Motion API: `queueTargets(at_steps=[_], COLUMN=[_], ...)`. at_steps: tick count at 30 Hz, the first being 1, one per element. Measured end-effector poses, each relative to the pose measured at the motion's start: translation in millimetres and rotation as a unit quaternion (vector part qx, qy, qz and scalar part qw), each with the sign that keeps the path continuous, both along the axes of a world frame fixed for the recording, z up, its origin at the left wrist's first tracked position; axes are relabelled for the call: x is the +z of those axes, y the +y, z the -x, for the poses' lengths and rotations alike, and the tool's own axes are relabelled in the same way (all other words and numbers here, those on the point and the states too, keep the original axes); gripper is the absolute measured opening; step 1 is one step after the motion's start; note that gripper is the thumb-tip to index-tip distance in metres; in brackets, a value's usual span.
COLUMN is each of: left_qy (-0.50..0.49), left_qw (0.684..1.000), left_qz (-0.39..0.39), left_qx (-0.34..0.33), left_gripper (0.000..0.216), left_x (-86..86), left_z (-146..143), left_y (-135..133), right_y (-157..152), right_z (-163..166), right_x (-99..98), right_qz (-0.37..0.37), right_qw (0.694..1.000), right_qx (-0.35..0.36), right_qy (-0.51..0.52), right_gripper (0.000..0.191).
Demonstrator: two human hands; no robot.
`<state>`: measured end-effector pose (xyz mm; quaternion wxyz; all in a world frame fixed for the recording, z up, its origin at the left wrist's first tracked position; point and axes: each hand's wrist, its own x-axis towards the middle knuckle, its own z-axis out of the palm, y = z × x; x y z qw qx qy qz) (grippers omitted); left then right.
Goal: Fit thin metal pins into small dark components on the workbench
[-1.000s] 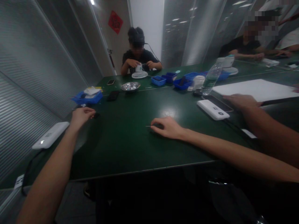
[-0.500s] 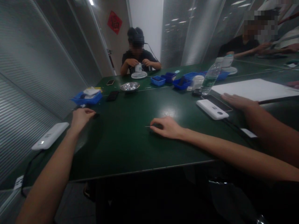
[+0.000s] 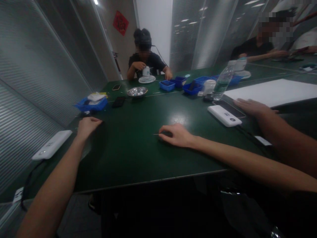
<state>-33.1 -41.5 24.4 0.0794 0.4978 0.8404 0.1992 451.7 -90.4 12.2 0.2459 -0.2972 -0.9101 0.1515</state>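
My left hand (image 3: pixel 87 126) rests on the left part of the green table (image 3: pixel 133 155). Its fingers are curled together, and what they hold, if anything, is hidden. My right hand (image 3: pixel 176 135) lies near the middle of the table, closed on a thin tool (image 3: pixel 160 134) with a dark grip. The tool's fine metal tip pokes out to the left. A white power bank (image 3: pixel 51 144) lies by my left forearm, close to the table's edge.
A co-worker's hand (image 3: pixel 251 106) lies flat on a dark phone (image 3: pixel 230 108) beside a second white power bank (image 3: pixel 224 115). Blue trays (image 3: pixel 90 103), a metal bowl (image 3: pixel 137 91), a water bottle (image 3: pixel 222 83) and a white board (image 3: pixel 269 93) stand farther back. A person (image 3: pixel 145 62) sits at the far end.
My left hand has drawn back slightly, and the small dark thing at its fingertips no longer shows. My right hand has stayed put. The far person's hand has reached toward a blue tray.
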Motion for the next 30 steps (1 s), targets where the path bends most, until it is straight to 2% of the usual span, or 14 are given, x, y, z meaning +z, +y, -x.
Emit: queueTargets(at_steps=[6,12,21,25,30], left_qy=[-0.061,-0.102,-0.127,-0.112,-0.044], left_qw=[0.998,0.994,0.990,0.993,0.998], left_qz=[0.002,-0.024,-0.039,-0.035,-0.040], left_qx=[0.028,0.022,0.057,0.030,-0.030], left_gripper=[0.040,0.036,0.032,0.031,0.023], left_x=[-3.4,-8.3,-14.2,-12.3,-7.3], left_z=[0,3,7,8,8], left_y=[2,2,20,15,6], right_y=[-1,-3,-2,-1,-1], right_z=[0,0,1,1,1], right_x=[0.6,1.5,-1.0,-2.4,-0.7], right_qz=[-0.004,-0.007,-0.010,-0.010,-0.012], right_qw=[1.000,1.000,1.000,1.000,1.000], right_qx=[-0.002,-0.001,-0.007,-0.012,-0.007], right_qy=[-0.002,-0.002,-0.010,-0.015,-0.012], right_gripper=[0.032,0.029,0.031,0.031,0.030])
